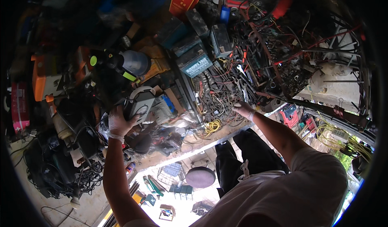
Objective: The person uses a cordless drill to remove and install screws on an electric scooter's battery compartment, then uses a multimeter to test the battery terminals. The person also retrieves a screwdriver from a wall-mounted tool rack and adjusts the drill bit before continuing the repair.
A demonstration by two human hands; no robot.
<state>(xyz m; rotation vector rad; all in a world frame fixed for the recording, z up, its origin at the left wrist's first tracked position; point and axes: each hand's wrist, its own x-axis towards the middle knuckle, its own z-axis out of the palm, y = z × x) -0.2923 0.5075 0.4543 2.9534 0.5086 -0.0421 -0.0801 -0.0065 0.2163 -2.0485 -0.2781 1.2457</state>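
My left hand (120, 124), in a thin translucent glove, grips the near left side of a grey box-shaped device (143, 105) with a pale curved carrying handle. Its thumb lies across the front of the case, over a dark cable. Further right, my gloved right hand (243, 109) rests at the near edge of a heap of metal tools. Its fingers are bunched together, and whatever lies between them is too small to make out. Several wrenches (243, 74) lie beyond that hand. A coil of yellow cord (212, 126) sits to its left at the bench edge.
Dark block-shaped batteries (195, 61) stand behind the tools. A spray bottle (135, 62) is beyond the grey device. Black cables (83, 180) hang at the left, and metal bars (323, 51) crowd the right. A round stool (201, 177) stands below the bench.
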